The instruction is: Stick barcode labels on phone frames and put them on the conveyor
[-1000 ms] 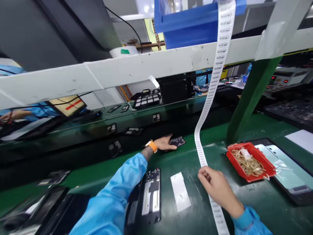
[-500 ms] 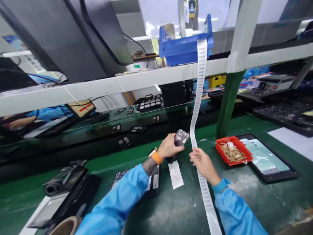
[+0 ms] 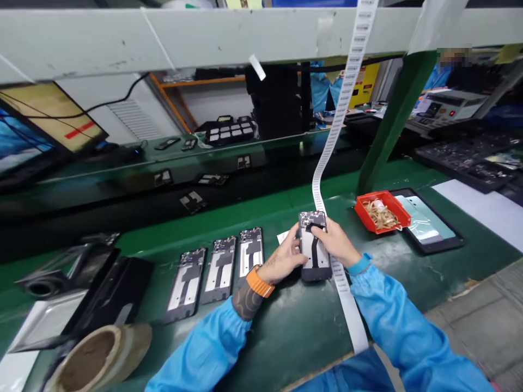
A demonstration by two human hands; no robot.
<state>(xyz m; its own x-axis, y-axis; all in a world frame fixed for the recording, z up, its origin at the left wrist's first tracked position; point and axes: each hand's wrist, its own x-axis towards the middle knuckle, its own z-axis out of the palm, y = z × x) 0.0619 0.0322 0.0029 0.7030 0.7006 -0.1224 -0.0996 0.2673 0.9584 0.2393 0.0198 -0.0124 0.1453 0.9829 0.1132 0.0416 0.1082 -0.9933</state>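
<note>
Between my hands is an opened phone (image 3: 322,269), its circuit board and black ribbon showing. My left hand (image 3: 284,256) grips its left side with fingers and thumb. My right hand (image 3: 337,242) holds the right side, its thumb pressed on the upper part below the board. A long strip of barcode labels (image 3: 337,122) hangs down from above, passes behind the phone and runs on to the table's front edge. Three more opened phones, among them a middle phone (image 3: 219,269), lie in a row to the left of my left hand. White paper (image 3: 281,237) peeks out behind my left fingers.
A red tray (image 3: 370,222) with tan strips stands at the right, beside a black tray (image 3: 443,245) bearing pale green sheets. At the front left are a tape roll (image 3: 110,348) and black parts (image 3: 114,294). A green post (image 3: 394,120) rises behind; a white shelf beam (image 3: 229,38) crosses above.
The phone has come down and toward me, now facing up. My right hand has let go of the label strip and taken hold of the phone. The view has tilted downward.
</note>
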